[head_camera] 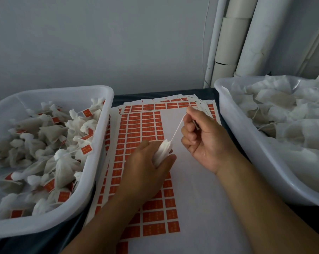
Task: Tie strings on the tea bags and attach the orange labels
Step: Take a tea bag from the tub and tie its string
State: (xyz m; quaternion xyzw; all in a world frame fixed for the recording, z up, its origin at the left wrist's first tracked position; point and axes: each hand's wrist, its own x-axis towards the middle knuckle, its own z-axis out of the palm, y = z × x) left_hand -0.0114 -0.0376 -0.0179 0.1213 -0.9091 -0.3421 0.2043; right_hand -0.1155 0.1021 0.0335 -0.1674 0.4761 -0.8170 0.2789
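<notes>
My left hand (pixel 146 167) grips a bunched white tea bag (pixel 163 151) above the sheets of orange labels (pixel 140 129). A white string (pixel 179 129) runs taut from the bag's top up to my right hand (pixel 201 136), which pinches the string's far end between thumb and fingers. The label sheet under my hands has many stickers peeled off on its right half.
A white tub (pixel 102 136) on the left holds several tied tea bags with orange labels. Another white tub (pixel 234 129) on the right is piled with loose white bags and strings. White pipes (pixel 232 39) stand against the wall behind. Dark table edge shows between tubs.
</notes>
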